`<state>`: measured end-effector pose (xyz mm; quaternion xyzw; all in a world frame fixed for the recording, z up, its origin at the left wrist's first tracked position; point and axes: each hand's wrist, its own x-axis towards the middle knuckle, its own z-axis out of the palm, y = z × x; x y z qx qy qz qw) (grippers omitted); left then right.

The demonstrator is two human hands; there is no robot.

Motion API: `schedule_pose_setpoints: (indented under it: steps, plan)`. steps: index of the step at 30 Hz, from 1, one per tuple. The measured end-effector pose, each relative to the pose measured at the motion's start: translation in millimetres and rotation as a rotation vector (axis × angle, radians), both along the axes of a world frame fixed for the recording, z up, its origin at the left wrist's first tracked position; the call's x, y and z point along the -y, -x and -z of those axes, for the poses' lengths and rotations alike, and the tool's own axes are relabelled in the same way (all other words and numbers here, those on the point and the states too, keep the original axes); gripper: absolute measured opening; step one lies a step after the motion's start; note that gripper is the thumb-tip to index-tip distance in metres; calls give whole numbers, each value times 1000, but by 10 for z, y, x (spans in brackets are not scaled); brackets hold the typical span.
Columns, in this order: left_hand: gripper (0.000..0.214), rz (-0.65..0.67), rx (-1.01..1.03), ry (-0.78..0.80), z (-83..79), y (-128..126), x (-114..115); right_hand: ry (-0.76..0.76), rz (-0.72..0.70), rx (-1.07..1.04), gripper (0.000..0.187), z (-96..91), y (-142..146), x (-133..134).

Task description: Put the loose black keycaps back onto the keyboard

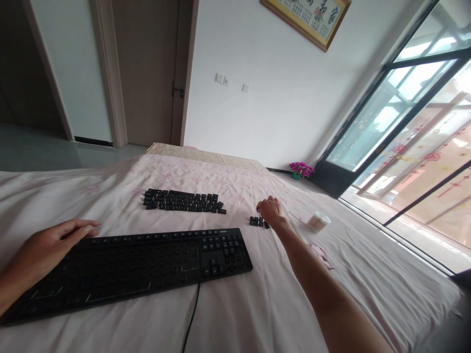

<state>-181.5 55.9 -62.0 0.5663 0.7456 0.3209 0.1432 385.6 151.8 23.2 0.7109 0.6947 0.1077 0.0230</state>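
A black keyboard [140, 262] lies on the pink-white sheet, with most of its letter keycaps off and its number-pad side partly capped. My left hand [55, 245] rests across its upper left edge, fingers stretched out and thumb alongside. Farther right, my right hand [270, 210] reaches down to the sheet with bent fingers, right beside a small group of loose black keycaps [256, 221]. Its fingertips are small and partly hidden, so anything between them cannot be made out. Behind the keyboard, many more black keycaps [184, 201] are laid out in rows.
A clear round tub of cotton swabs [318, 221] stands right of my right hand, near a crumpled pink cloth [321, 256]. The keyboard's cable [192, 314] runs toward me over the sheet [235, 304]. Beyond the bed are a wall, a door [147, 68] and pink flowers [301, 169].
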Motion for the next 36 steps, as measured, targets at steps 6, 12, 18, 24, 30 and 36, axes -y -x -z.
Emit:
schedule_pose_setpoints:
  steps: [6,12,18,24,30,36]
  plan:
    - [46,-16,152,127,-118,-55,60,4,-83,-151,23,-27,300,324]
    - [45,21,138,87,-194,-108,111,78,-170,-208,20,173,527,736]
    - [44,16,130,68,-244,-146,137,-66,-305,-127,24,267,583,946]
    - [44,8,133,116,-291,-176,151,-83,-390,-56,25,295,616,1003]
    - [43,4,123,135,-304,-179,156,-73,-408,22,20,287,623,997]
    - [45,48,158,96,-263,-142,137,-117,-348,-57,24,305,603,988]
